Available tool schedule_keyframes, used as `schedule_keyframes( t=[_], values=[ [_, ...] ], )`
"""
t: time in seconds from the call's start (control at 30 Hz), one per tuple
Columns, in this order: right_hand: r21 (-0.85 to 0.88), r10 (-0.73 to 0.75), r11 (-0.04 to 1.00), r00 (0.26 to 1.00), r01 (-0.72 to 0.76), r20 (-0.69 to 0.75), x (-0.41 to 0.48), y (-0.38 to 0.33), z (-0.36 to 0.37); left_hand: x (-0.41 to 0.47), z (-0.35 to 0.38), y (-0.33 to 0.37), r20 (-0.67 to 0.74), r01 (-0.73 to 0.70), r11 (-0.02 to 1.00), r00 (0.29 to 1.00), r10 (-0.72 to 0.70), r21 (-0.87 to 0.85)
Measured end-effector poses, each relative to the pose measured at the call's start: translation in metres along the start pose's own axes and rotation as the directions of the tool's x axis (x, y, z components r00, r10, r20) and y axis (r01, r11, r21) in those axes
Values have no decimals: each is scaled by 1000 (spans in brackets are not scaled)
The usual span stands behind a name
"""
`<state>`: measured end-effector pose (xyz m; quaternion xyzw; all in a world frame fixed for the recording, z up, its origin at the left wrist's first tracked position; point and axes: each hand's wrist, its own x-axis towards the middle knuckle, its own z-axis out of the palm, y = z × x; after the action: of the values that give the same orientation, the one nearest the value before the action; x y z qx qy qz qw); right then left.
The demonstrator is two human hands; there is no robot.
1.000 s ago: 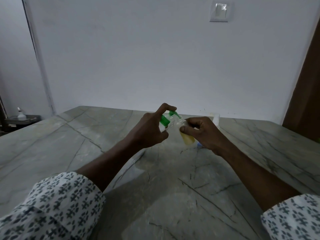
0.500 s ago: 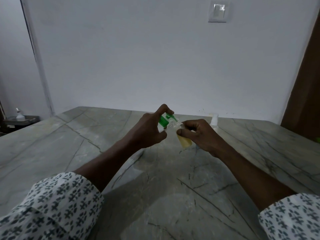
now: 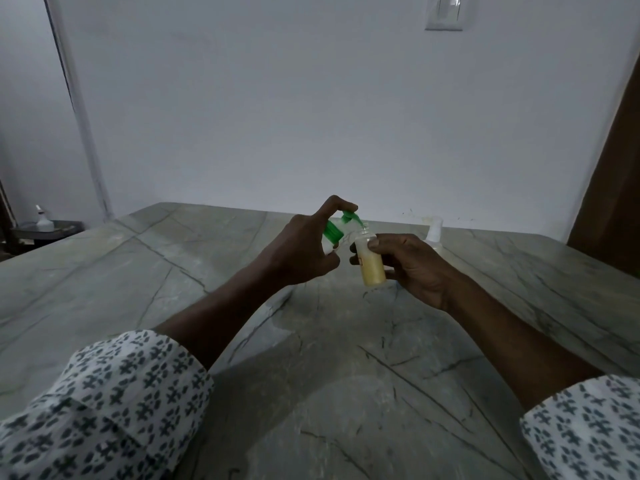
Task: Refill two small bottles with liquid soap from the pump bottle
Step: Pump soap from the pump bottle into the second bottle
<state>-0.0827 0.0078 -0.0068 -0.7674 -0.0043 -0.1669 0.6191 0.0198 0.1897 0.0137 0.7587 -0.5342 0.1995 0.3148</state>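
Observation:
My left hand [image 3: 299, 252] grips the pump bottle [image 3: 334, 232], tilted to the right, with the forefinger on top of its green pump head. Most of the bottle's body is hidden behind the hand. The green spout sits right at the open neck of a small clear bottle [image 3: 372, 265], partly filled with yellowish soap. My right hand [image 3: 410, 268] holds that bottle nearly upright above the stone table [image 3: 311, 358]. A second small pale bottle [image 3: 434, 233] stands on the table behind my right hand.
The wall runs close behind the table's far edge. A dark shelf [image 3: 48, 228] at far left carries a white bottle [image 3: 42, 220]. A brown door or curtain [image 3: 616, 174] stands at the right. Patterned sleeves fill the bottom corners.
The small bottle has turned from tilted to nearly upright. The pump spout has come to rest over its neck, and both hands sit slightly lower and closer to me.

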Motion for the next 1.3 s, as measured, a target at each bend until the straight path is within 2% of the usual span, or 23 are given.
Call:
schedule_keyframes(
  t=[0.2,0.37,0.57,1.07,1.3],
  values=[
    [-44,-11,999,1000,10,-26,1,-2,1,1,-1,-2,-28,-18,1000,999,18,-11],
    [-182,-86,980,996,80,-28,1,-1,3,0,0,-1,-34,-12,1000,999,11,-13],
    [-255,-141,959,989,127,-40,3,-1,-1,1,-1,-1,29,9,1000,1000,-8,-14],
    [-261,-162,955,985,142,-53,2,-2,6,-1,1,0,-30,-34,999,999,34,-6],
    [-139,-125,983,991,116,-54,3,-1,5,-2,3,-4,-56,-20,1000,998,19,-19]
  ],
)
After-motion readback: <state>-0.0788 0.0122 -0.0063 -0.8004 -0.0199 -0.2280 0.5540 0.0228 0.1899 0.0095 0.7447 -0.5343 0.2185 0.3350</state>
